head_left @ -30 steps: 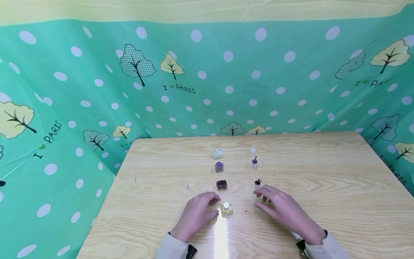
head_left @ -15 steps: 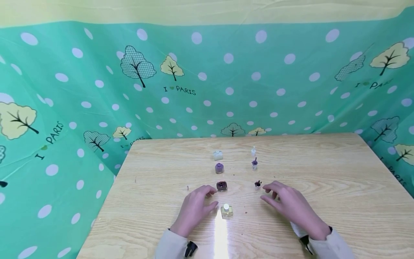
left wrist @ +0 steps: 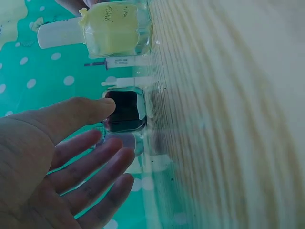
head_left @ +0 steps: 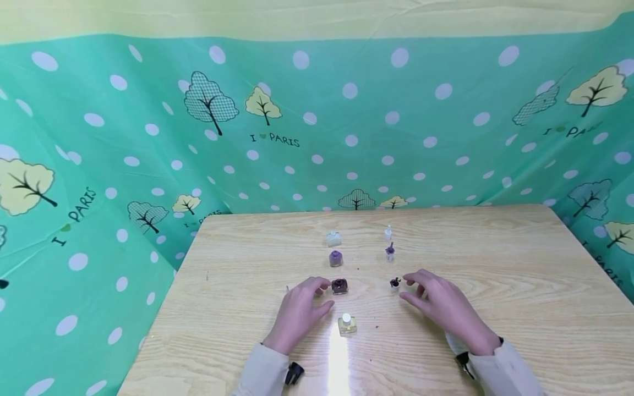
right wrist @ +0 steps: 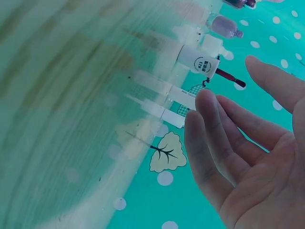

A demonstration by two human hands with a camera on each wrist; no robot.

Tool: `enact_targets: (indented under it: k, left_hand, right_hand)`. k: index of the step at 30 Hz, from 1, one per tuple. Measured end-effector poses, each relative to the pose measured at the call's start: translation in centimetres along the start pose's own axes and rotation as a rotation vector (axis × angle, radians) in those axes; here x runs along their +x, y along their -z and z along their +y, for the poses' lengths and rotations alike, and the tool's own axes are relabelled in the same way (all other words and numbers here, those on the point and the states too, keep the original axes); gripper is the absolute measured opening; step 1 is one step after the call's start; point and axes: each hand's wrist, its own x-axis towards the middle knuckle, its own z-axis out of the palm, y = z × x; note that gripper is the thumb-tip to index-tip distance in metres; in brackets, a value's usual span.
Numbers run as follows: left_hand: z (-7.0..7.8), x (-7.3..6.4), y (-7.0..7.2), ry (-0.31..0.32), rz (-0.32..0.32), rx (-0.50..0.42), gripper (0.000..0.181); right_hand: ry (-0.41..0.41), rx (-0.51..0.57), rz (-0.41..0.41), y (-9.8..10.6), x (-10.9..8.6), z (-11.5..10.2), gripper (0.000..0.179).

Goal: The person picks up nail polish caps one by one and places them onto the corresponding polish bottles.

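Note:
My left hand (head_left: 297, 314) is beside an uncapped nail polish bottle (head_left: 339, 287) of dark red-brown. In the left wrist view its thumb overlaps that dark bottle's edge, with relaxed fingers spread apart. My right hand (head_left: 441, 300) reaches toward the matching brush cap (head_left: 395, 284), fingers loosely bent and nothing in them. That white cap (right wrist: 196, 62) stands on the table with its dark, wet brush pointing up. Closer to me is a capped pale-yellow nail polish bottle (head_left: 347, 325); its white cap (left wrist: 59, 33) shows large in the left wrist view.
Behind the dark bottle stand an open purple bottle (head_left: 335, 259) and a clear bottle (head_left: 334, 238). To their right are a purple-tipped brush cap (head_left: 389, 253) and a white brush cap (head_left: 388, 234), upright. A green dotted cloth (head_left: 317, 126) hangs behind the wooden table (head_left: 495, 247).
My left hand has moved forward from beside the yellow bottle to the dark one. My right hand has drawn back to the right, then slightly forward, beside the dark brush cap.

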Motion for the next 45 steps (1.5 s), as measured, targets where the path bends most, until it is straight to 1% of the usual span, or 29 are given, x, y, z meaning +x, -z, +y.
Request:
enact_targets:
  k: [5,9,14,21,30,36,39,45]
  left_hand:
    - [0.0,0.3,0.0,0.024,-0.010,-0.010,0.045]
    - [0.1,0.6,-0.1,0.033,-0.020,-0.016,0.046]
    - [0.0,0.9,-0.2,0.032,-0.029,-0.013,0.044]
    - [-0.1,1.3,-0.5,0.005,-0.026,0.009,0.041]
    - [-0.3,1.9,-0.9,0.023,-0.049,-0.001,0.038]
    - [-0.3,2.0,-1.0,0.041,-0.061,-0.011,0.038]
    - [-0.3,2.1,-1.0,0.043,-0.065,-0.013,0.038]
    - [-0.4,2.4,-1.0,0.040,-0.074,-0.011,0.035]
  right_hand:
    - [-0.007,0.034,-0.015,-0.1,0.4,0.0,0.035]
    - [-0.006,0.041,-0.025,-0.2,0.8,-0.1,0.033]
    - [0.002,0.037,-0.032,-0.4,1.3,0.0,0.031]
    - [-0.005,0.043,-0.067,-0.7,1.7,0.1,0.028]
    - [-0.008,0.047,-0.104,-1.0,2.3,0.3,0.025]
    - [-0.018,0.051,-0.125,-1.2,2.7,0.4,0.027]
    - [-0.026,0.056,-0.137,-1.3,2.9,0.4,0.028]
    - [-0.046,0.069,-0.167,-1.4,3.2,0.4,0.023]
